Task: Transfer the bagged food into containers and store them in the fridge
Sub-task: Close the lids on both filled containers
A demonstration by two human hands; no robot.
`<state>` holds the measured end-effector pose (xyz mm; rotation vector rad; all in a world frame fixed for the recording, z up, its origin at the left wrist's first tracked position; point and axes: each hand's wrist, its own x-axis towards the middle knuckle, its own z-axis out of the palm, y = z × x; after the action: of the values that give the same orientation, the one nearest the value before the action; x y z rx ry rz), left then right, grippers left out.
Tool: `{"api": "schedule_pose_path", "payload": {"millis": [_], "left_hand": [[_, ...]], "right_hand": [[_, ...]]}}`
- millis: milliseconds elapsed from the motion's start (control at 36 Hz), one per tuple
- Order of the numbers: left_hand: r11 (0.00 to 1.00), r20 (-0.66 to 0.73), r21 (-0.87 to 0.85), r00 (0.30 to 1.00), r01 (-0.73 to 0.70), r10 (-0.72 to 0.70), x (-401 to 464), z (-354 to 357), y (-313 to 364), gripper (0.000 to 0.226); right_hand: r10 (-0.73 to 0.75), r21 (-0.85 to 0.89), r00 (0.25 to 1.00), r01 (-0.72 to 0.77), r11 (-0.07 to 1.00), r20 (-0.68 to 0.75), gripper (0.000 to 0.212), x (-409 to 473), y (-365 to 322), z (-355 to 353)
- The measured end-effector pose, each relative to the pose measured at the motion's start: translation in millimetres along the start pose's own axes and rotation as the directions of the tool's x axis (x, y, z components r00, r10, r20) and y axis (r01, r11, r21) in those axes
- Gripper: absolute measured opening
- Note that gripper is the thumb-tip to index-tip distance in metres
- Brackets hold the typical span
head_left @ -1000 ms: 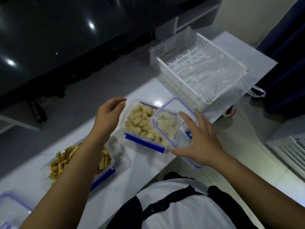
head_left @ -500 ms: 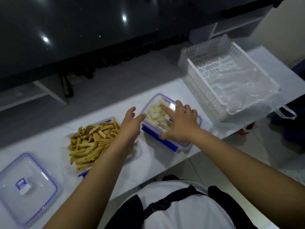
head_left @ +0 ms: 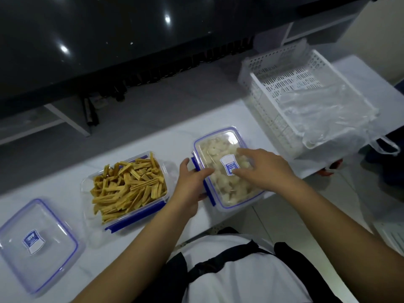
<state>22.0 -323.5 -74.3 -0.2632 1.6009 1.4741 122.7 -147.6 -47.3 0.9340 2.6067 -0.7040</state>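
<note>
Right hand (head_left: pixel 265 169) is pressing curled fingers on the lid (head_left: pixel 220 149); left hand (head_left: pixel 190 184) is gripping its left clasp (head_left: pixel 206 189). Open sticks box (head_left: pixel 126 184) is sitting left, basket (head_left: pixel 284 84) far right.

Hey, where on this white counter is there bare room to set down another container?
Bare counter lies behind the strips container and the lidded container, toward the basket. The front edge is crowded: loose lid, both containers, left hand, right hand.

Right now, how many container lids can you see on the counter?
2. One lid sits on the container of pale food chunks under both hands; a loose lid lies at the far left. None seems hidden.
</note>
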Motion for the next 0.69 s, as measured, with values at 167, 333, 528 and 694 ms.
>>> {"api": "schedule_pose_path", "payload": {"millis": [167, 333, 528, 694], "left_hand": [[0.985, -0.029, 0.123, 0.992, -0.120, 0.124, 0, -1, -6, 0.084], [0.958, -0.063, 0.234, 0.981, -0.166, 0.185, -4, -7, -4, 0.089], [0.933, -0.032, 0.317, 0.981, -0.169, 0.189, -3, -10, 1, 0.084], [0.923, 0.023, 0.341, 0.983, -0.179, 0.182, -2, -8, -1, 0.062]], "right_hand": [[0.002, 0.298, 0.998, 0.015, 0.955, -0.057, 0.057, -30, 22, 21], [0.208, 0.777, 0.976, -0.079, 0.625, -0.068, 0.087, -23, 35, 37], [0.194, 0.764, 0.962, -0.271, 0.586, 0.193, 0.084, -1, 50, 15], [0.192, 0.756, 0.920, -0.390, 0.526, 0.341, 0.076, 7, 43, 2]]}}
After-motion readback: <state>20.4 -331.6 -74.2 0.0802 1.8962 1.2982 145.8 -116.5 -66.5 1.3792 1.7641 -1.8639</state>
